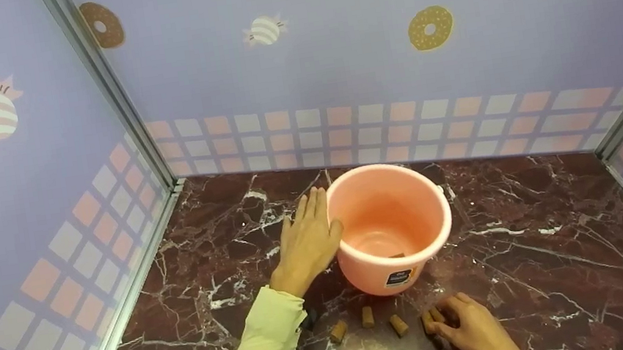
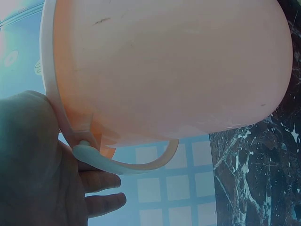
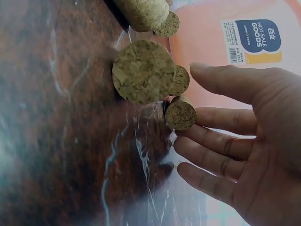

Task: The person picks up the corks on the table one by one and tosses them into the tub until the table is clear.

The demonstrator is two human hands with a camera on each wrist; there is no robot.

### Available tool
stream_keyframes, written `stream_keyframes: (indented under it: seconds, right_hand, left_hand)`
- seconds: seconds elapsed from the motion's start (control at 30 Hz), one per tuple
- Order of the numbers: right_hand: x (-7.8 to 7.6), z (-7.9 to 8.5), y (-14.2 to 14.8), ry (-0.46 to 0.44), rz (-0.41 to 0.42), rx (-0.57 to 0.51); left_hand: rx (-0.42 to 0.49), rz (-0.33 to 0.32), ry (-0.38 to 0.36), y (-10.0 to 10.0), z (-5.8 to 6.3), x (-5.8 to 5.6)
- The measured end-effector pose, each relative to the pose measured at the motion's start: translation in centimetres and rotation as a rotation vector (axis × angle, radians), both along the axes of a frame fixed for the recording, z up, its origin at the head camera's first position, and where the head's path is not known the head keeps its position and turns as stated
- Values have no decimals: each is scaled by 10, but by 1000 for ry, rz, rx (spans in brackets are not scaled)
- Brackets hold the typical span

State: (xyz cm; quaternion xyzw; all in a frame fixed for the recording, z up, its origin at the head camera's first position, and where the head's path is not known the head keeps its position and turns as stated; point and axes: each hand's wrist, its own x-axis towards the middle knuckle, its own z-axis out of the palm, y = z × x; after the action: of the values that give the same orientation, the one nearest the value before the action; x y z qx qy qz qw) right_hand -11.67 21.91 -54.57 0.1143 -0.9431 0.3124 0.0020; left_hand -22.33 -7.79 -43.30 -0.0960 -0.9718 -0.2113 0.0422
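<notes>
A pink plastic bucket [image 1: 388, 277] stands upright on the dark marbled surface. My left hand [image 1: 309, 240] rests against the left side of its rim, fingers straight and the thumb over the edge. In the left wrist view the bucket's handle [image 2: 127, 165] hangs beside my fingers. Several tapered corks [image 1: 368, 316] lie in front of the bucket. My right hand [image 1: 475, 326] is at the right end of the corks, its fingertips right behind one cork [image 3: 180, 114]. The thumb stands apart from the extended fingers.
Patterned walls [image 1: 295, 66] enclose the back and both sides, with metal strips [image 1: 111, 94] at the corners. The bucket carries a dark label [image 1: 399, 277] on its front. A small brown piece [image 1: 398, 256] shows inside the bucket at its near wall.
</notes>
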Motion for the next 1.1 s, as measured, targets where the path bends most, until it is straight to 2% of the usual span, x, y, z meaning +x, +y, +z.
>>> stream_keyframes:
  seconds: [0.17, 0.4, 0.67, 1.1]
  right_hand:
    - [1, -1, -1, -14, -5, -2]
    - [-1, -1, 1, 17, -5, 12]
    - [-1, 1, 0, -48, -47, -24]
    - [-4, 0, -1, -16, -57, 23]
  left_hand:
    - [-1, -1, 2, 1, 0, 0]
    - [27, -1, -16, 0, 1, 1]
    - [18, -2, -4, 0, 1, 1]
    - [14, -1, -14, 0, 1, 0]
